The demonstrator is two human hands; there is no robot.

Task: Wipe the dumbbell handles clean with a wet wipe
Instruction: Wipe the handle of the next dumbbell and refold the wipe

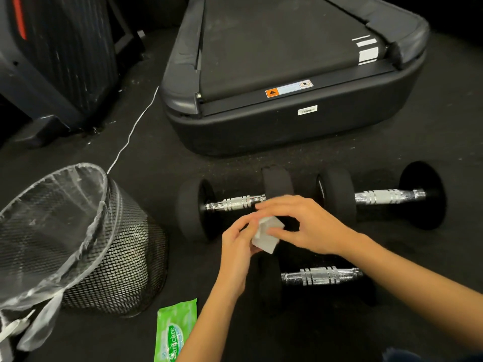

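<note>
Right now the wet wipe [266,235] sits folded between my two hands, above the floor [162,163] just in front of the nearest dumbbell handle [320,276]. My left hand [239,250] pinches its near edge, and my right hand [304,224] grips the far side with thumb and fingers [271,205]. I judge it wants opening flat before wrapping each chrome bar fully. Two more dumbbells [386,197] lie toward the treadmill [287,126]; wipe pack [175,333] and mesh bin [104,246] stay leftward.

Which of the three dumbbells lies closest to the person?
The dumbbell just below the hands, alone in the front row. The other two lie side by side farther back, toward the treadmill.
</note>
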